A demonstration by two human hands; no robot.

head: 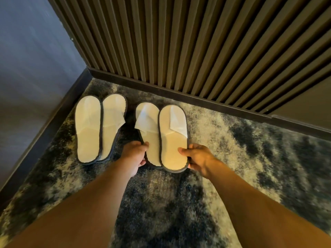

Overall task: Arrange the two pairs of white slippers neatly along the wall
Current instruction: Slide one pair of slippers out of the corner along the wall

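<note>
Two pairs of white slippers with dark edging lie on the carpet, toes toward the slatted wall. The left pair (pixel 96 127) sits near the corner, its two slippers overlapping slightly, with no hand on it. The right pair is in my hands. My left hand (pixel 135 154) grips the heel of its left slipper (pixel 148 126). My right hand (pixel 198 158) pinches the heel edge of its right slipper (pixel 172 138), which overlaps the other one. Both slippers' loose upper flaps are folded at the toes.
A ribbed brown wall panel (pixel 197 42) with a dark skirting (pixel 179 93) runs across the back. A grey-blue wall (pixel 32 68) with its own skirting closes the left side. Mottled dark-and-cream carpet (pixel 250 149) stretches to the right and toward me.
</note>
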